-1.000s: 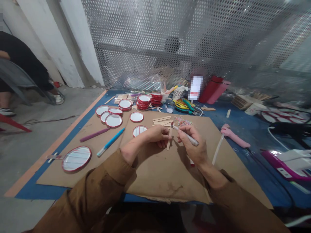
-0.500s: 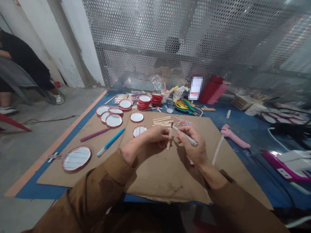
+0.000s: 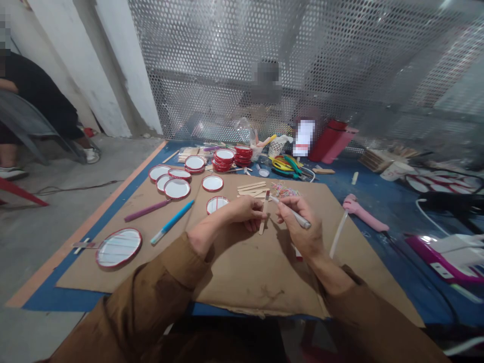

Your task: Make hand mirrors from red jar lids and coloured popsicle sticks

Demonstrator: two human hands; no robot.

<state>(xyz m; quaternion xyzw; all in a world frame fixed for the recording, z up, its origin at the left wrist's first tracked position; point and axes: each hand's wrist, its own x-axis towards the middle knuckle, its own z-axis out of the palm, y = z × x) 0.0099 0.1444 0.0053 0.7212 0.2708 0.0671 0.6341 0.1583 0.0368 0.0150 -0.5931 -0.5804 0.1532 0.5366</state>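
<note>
Between the fingers of my left hand (image 3: 247, 212) stands a wooden craft stick (image 3: 263, 220), tilted, its far end coloured dark red. A marker pen (image 3: 298, 218) with a pale grey barrel is gripped in my right hand (image 3: 304, 227); its tip sits just right of the stick's coloured end, seemingly a little apart. Behind both hands lie several plain craft sticks (image 3: 252, 187) and a tangle of coloured strands (image 3: 285, 190). Partly hidden by my left wrist is a white disc with a red rim and stripes (image 3: 217, 203). A small red-and-white piece shows under my right wrist.
Cardboard (image 3: 242, 272) covers the blue table. To the left lie a blue pen (image 3: 172, 222), a striped disc with a handle (image 3: 119, 247) and several red-rimmed discs (image 3: 177, 189). A pink glue gun (image 3: 365, 214), pliers (image 3: 289, 165) and a purple power strip (image 3: 440, 262) are rightward. A person sits far left.
The pen's tip has shifted slightly right, away from the stick's coloured end, as my right hand moved a little. My left hand keeps the stick in nearly the same place.
</note>
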